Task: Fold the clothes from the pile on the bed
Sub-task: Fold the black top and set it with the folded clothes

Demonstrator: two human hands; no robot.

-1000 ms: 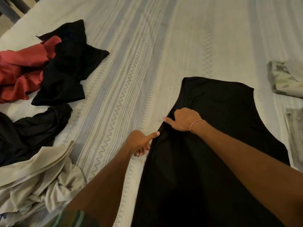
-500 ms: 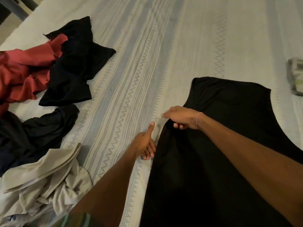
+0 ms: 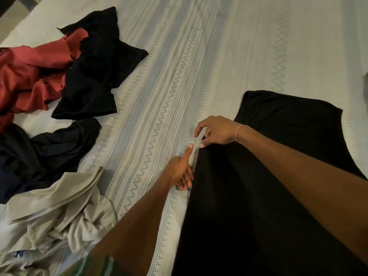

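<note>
Since the earlier frame, the right hand (image 3: 216, 131) has lifted its fingers off the black garment (image 3: 268, 176): a second ago it lay knuckles-down on the cloth with the thumb pointing left, and now its fingers arch in a loose claw over the garment's left edge, index finger raised, thumb tip touching the fabric at the edge. It holds nothing that I can see. The left hand (image 3: 180, 171) has turned as well; its thumb, which lay pointing right toward the other hand, now points up the bed alongside the garment's edge, its tip just short of the right thumb. The other left fingers are curled under, their tips touching the hem line of the cloth, though whether they pinch it I cannot tell. The view has also shifted to the left, so that the folded patterned pieces seen earlier at the right border are all but gone from sight.

The black garment is spread flat on the bed (image 3: 199, 56), at the right of the view, running from under the forearms out to a straight far edge. A thin beaded bracelet (image 3: 240, 130) circles the right wrist.

The pile lies well apart on the left side of the striped bedsheet: a crumpled red garment (image 3: 25, 76) at the far left, a black piece (image 3: 95, 72) lying partly over it, another dark garment (image 3: 39, 152) nearer, and a rumpled beige garment (image 3: 59, 212) nearest, touching the dark one's edge.
</note>
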